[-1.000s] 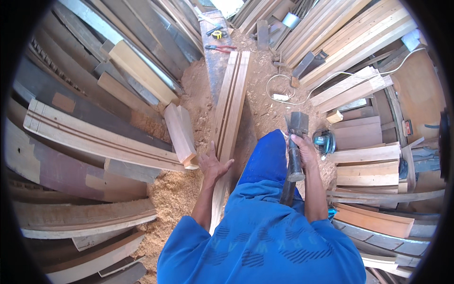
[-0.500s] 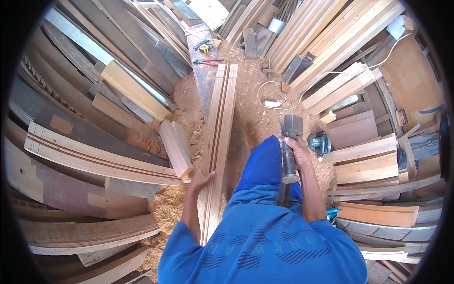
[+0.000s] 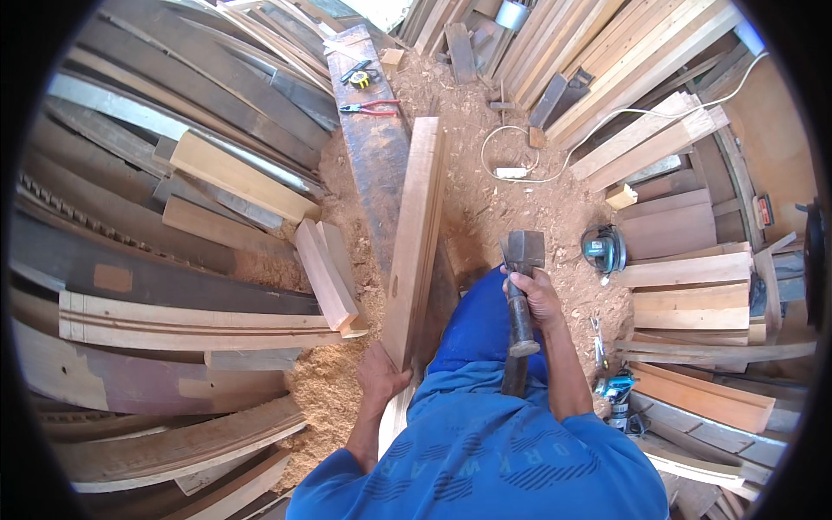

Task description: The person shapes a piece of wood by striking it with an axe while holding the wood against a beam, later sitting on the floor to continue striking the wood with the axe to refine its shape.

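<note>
My left hand [image 3: 381,374] grips the near part of a long wooden beam [image 3: 411,234]. The beam lies lengthwise on a dark, worn plank [image 3: 371,147], a plain side with a small slot facing up and left. Its grooved face is turned to the right. Above my blue-clad leg, my right hand [image 3: 536,295] is closed around a hammer [image 3: 525,249] with a dark block-shaped head. Held together with it is what looks like a chisel [image 3: 521,325], its thick handle pointing back toward me. The fingers partly hide both tools.
Red-handled pliers [image 3: 371,107] and a yellow tape measure [image 3: 360,80] lie on the plank's far end. Short timber pieces [image 3: 328,277] stand at left, beside sawdust. A teal power tool [image 3: 604,250], a white cord [image 3: 555,178] and stacked boards [image 3: 685,286] are at right.
The beam has been rolled about its length, so the grooved face that was up now faces right. My left hand has shifted nearer to me; the right still holds the tools.
</note>
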`<state>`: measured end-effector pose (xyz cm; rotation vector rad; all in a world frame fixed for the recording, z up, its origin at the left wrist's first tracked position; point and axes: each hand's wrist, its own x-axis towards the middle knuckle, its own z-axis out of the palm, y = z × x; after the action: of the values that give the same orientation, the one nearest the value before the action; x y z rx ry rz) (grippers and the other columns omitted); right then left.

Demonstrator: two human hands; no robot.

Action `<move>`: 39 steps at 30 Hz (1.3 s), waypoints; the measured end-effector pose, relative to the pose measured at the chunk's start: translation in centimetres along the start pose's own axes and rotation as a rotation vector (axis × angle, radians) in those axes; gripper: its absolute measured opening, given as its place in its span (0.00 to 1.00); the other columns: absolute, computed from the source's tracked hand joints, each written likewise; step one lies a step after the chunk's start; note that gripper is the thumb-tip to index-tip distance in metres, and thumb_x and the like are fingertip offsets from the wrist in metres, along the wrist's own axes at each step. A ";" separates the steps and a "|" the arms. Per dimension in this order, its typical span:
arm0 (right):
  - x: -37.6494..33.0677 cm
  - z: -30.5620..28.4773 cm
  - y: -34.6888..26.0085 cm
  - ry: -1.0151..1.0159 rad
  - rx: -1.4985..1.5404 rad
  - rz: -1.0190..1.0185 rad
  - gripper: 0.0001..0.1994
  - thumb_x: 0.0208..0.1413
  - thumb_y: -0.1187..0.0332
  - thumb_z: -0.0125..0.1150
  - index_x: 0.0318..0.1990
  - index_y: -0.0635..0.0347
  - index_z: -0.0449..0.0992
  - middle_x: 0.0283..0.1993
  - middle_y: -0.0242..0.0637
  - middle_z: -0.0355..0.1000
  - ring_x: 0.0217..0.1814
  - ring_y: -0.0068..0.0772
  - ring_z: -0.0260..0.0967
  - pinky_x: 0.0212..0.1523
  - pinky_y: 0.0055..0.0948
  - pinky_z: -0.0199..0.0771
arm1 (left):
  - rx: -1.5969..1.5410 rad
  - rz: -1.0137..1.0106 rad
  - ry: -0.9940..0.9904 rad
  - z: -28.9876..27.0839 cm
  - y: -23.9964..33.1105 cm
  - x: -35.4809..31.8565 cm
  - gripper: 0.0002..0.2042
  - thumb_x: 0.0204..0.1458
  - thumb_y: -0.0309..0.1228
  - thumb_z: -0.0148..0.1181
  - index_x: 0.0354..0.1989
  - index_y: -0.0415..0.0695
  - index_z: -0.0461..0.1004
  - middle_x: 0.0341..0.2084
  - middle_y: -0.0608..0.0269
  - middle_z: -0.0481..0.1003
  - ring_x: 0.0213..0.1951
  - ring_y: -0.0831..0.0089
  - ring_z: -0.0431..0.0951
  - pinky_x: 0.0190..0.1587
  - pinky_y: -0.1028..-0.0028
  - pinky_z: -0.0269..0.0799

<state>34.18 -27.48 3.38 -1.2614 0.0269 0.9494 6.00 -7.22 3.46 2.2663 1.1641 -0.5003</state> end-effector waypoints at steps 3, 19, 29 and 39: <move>1.8 -0.8 -0.9 -0.047 0.069 0.015 0.22 0.55 0.59 0.68 0.50 0.65 0.73 0.32 0.35 0.74 0.28 0.21 0.69 0.28 0.24 0.73 | 0.013 0.005 -0.021 0.9 0.1 0.4 0.36 0.37 0.45 0.73 0.53 0.41 0.64 0.44 0.43 0.73 0.48 0.42 0.75 0.49 0.50 0.72; 8.0 -8.8 -11.6 -0.117 0.016 0.003 0.19 0.58 0.61 0.66 0.50 0.67 0.75 0.34 0.34 0.75 0.31 0.24 0.74 0.31 0.24 0.76 | -0.138 -0.140 0.074 5.1 2.2 0.5 0.39 0.38 0.47 0.71 0.59 0.43 0.63 0.39 0.38 0.79 0.43 0.40 0.80 0.47 0.52 0.76; 9.8 -8.6 -18.1 -0.129 -0.001 0.001 0.18 0.54 0.60 0.68 0.47 0.61 0.74 0.30 0.32 0.72 0.25 0.25 0.71 0.26 0.28 0.77 | -0.304 -0.454 -0.036 11.5 3.4 -1.2 0.42 0.51 0.53 0.65 0.65 0.37 0.54 0.42 0.29 0.77 0.47 0.37 0.79 0.52 0.49 0.73; 13.5 -6.6 -20.5 -0.048 -0.193 -0.053 0.19 0.55 0.58 0.67 0.46 0.63 0.76 0.31 0.29 0.72 0.28 0.19 0.68 0.28 0.23 0.69 | -0.605 -0.020 0.231 -3.1 11.7 19.2 0.44 0.51 0.39 0.70 0.70 0.36 0.48 0.46 0.38 0.78 0.46 0.55 0.82 0.50 0.62 0.77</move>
<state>58.47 -24.70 10.39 -1.4090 -0.1377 0.9526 26.60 1.00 -1.14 1.8105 1.2425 0.1115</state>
